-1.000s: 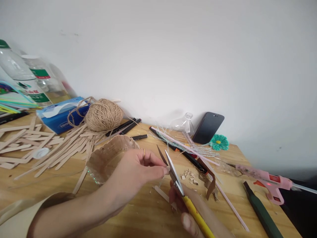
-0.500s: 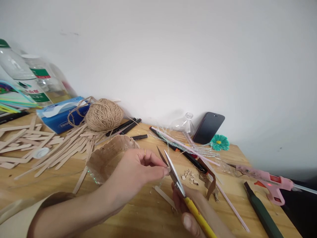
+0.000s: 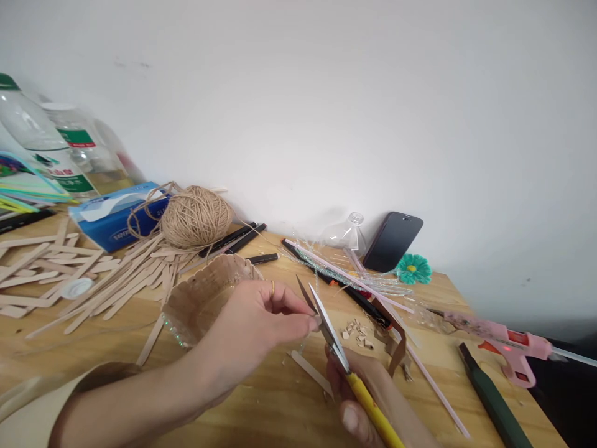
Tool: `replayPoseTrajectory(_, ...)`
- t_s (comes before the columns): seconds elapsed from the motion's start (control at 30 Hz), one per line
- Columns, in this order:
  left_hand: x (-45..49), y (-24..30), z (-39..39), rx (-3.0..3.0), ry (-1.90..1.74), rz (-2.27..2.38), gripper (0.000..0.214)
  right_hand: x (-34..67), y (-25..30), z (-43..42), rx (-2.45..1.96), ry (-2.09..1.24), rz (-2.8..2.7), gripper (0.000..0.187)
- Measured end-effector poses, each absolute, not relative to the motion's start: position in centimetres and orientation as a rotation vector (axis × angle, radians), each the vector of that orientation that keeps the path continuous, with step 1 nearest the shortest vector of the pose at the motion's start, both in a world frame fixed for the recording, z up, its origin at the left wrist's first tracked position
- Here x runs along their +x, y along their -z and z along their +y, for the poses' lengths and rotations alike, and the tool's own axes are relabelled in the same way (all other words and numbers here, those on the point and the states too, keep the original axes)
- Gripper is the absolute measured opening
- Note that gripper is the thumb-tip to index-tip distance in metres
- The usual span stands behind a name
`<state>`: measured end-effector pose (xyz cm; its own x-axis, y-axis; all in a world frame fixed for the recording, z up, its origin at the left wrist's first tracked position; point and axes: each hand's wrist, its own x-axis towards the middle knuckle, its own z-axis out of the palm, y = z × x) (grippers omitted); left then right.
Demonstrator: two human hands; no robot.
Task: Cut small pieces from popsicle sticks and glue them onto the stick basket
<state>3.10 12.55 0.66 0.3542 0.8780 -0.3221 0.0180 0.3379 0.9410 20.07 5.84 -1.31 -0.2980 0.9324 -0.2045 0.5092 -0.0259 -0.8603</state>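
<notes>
Our R hand (image 3: 372, 372) grips scissors (image 3: 369, 403) right of bowl (image 3: 196, 306), blades slightly closer vs 1s ago; snip's prob. ongoing. Our L hand (image 3: 259, 323) is pinched closed, can't tell on what.

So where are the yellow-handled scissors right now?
In the head view, the yellow-handled scissors are low and just right of centre, in the right hand, their parted blades between the left hand and the tan scraps.

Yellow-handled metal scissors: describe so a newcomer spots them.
Over the pale wooden table, find the bare right hand. It holds the yellow-handled metal scissors, blades parted. Their bright yellow handle sets them apart from the slim pink stick further right.
</notes>
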Motion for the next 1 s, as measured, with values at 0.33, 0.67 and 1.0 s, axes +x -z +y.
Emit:
replayPoseTrajectory(0.33, 2.9, -0.4, 12.7, 1.029, -0.753, 0.999, 0.007, 20.7, 3.7, 5.8, -1.41, -1.319, -1.723, 0.061)
replayPoseTrajectory(0.67, 3.0, -0.6, 12.6, 0.986, -0.76, 0.966, 0.004, 21.0, 5.9, 5.6, -1.362, -1.334, -1.703, 0.074)
replayPoseTrajectory(1.0, 3.1, -0.2, 12.4, 0.978, -0.822, 1.051, 0.005, 20.4, 4.3, 5.0, -1.494, -1.243, -1.768, 0.07)
